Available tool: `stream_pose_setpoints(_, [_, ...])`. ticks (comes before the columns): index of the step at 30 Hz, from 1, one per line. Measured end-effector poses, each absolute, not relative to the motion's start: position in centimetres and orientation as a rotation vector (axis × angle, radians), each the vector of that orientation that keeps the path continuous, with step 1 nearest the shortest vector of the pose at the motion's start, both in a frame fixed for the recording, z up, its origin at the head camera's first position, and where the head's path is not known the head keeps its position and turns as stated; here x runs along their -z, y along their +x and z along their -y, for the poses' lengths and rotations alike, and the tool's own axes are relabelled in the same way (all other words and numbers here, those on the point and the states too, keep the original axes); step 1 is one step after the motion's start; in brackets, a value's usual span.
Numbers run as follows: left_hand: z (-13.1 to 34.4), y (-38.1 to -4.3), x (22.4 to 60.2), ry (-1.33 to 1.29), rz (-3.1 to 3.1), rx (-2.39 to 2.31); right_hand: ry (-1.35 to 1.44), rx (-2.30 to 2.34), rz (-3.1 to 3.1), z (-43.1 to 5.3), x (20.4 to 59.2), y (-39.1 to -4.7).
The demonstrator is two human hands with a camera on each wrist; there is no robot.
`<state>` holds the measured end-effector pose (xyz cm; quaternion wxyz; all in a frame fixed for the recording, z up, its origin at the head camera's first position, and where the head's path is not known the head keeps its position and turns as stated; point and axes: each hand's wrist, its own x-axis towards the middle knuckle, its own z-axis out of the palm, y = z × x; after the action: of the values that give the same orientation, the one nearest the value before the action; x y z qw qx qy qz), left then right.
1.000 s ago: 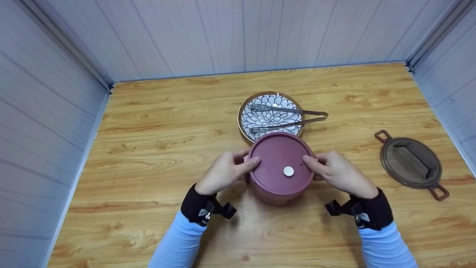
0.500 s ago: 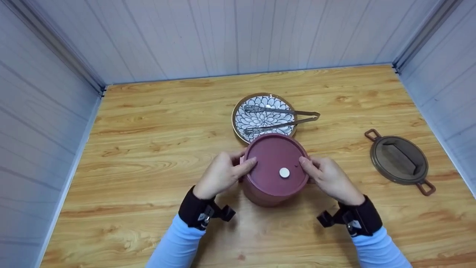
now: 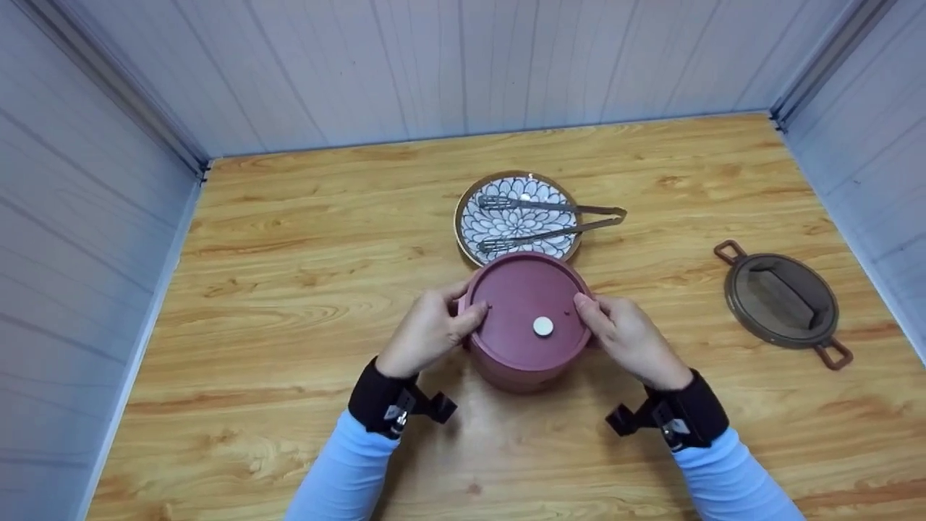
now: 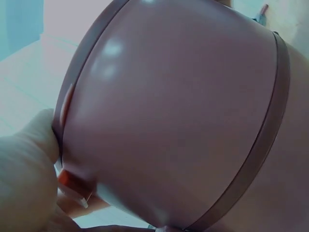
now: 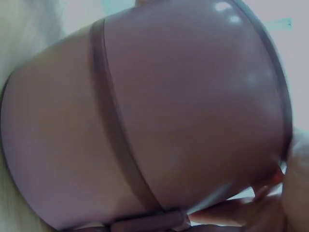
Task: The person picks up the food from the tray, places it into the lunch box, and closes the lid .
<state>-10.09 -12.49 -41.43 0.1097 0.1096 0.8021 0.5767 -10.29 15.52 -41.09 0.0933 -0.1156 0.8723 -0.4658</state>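
A maroon lidded container (image 3: 521, 347) stands in front of me in the head view, with a round white knob (image 3: 542, 327) on its lid (image 3: 517, 293). The left hand (image 3: 434, 329) grips its left side, thumb on the lid's rim and fingers below. On the opposite side, the right hand (image 3: 629, 333) grips in the same way. Both wrist views show the container's smooth wall (image 4: 169, 96) close up, with a darker band (image 5: 111, 106) around it. Most of the fingers are hidden beneath the rim and side grips.
Behind the container, a flower-patterned plate (image 3: 474, 224) with a brown rim bears metal tongs (image 3: 600, 211), their bent end beyond the plate's edge. At right lies a brown lid (image 3: 781, 297) with two loop handles. Pale panel walls (image 3: 434, 65) enclose the wooden table (image 3: 289, 304).
The head view has shifted a little. Both hands keep hold of the container. The left thumb has slid outward slightly, uncovering a small dark dot on the lid.
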Motion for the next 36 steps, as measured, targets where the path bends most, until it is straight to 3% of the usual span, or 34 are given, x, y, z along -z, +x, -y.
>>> stream_pose_setpoints(36, [11.9,-10.6,42.1,0.174,-2.177,-1.848,-0.336,1.46,-2.267,-17.3,41.0,-13.5])
